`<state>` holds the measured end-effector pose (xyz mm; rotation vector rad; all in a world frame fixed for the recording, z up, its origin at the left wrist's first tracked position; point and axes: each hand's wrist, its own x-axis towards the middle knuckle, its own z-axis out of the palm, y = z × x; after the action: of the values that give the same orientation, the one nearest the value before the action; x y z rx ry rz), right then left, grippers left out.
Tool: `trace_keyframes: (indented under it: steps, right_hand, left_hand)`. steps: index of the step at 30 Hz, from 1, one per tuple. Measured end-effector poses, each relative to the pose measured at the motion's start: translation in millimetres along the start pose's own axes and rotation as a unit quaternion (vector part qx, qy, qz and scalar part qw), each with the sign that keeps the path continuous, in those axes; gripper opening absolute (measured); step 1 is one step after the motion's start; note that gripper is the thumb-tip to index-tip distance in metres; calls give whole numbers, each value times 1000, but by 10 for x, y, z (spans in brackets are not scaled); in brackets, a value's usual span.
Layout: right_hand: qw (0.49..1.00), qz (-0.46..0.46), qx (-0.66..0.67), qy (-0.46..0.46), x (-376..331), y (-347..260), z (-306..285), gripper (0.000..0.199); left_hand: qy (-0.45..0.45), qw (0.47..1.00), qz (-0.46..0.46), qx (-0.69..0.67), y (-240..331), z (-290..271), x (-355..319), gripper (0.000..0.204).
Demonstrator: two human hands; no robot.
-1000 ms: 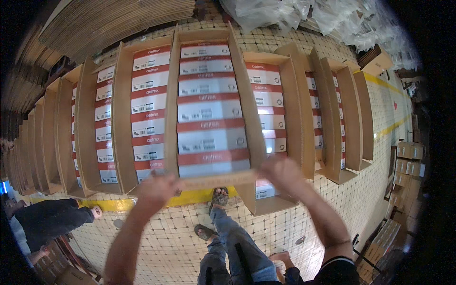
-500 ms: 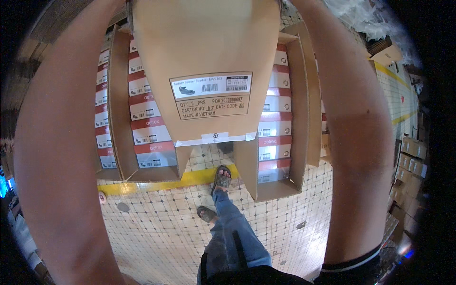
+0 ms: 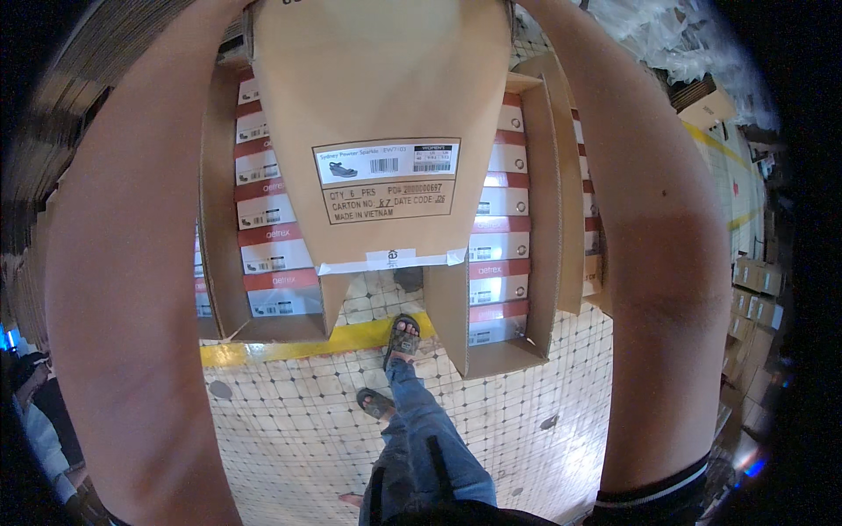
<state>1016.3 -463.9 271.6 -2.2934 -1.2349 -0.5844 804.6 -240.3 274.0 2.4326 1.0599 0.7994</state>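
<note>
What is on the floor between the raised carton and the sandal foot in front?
In the head view, below the raised carton, a strip of tiled floor shows, then a yellow line that the front sandal stands on.

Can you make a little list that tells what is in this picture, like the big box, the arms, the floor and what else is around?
Held thing: large brown cardboard carton with a white label, lifted high in front of the camera
Arms: both forearms raised beside it; hands out of view
Behind: open cardboard cartons filled with red-and-white shoe boxes
Floor: pale tiled floor with a yellow line
Feet: sandals
</note>
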Motion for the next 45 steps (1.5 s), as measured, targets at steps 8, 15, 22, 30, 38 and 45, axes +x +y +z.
trace_keyframes:
  steps: [8,15,22,30,38,45]
  right_hand:
    - [997,59,-54,4,-397,-202,-157,52]
    - [995,92,6,-43,-1311,-445,-553,46]
    - [994,60,62,-74,-3608,-636,-776,24]
    - [869,260,171,-384,-6297,-1318,-1495,22]
    - [943,277,100,-156,-4994,-950,-611,48]
    - [828,428,-21,-361,-4304,-652,296,52]
  left_hand:
    - [14,999,48,12,-65,-48,-392,55]
    - [-31,999,26,-10,8,-298,-1424,52]
    - [-89,995,49,-13,-530,-293,-3785,29]
    - [-566,805,-161,-71,-763,-923,-6989,30]
    - [-228,954,-185,-59,-825,-524,-6219,19]
    - [-120,971,-201,38,-862,740,-4296,52]
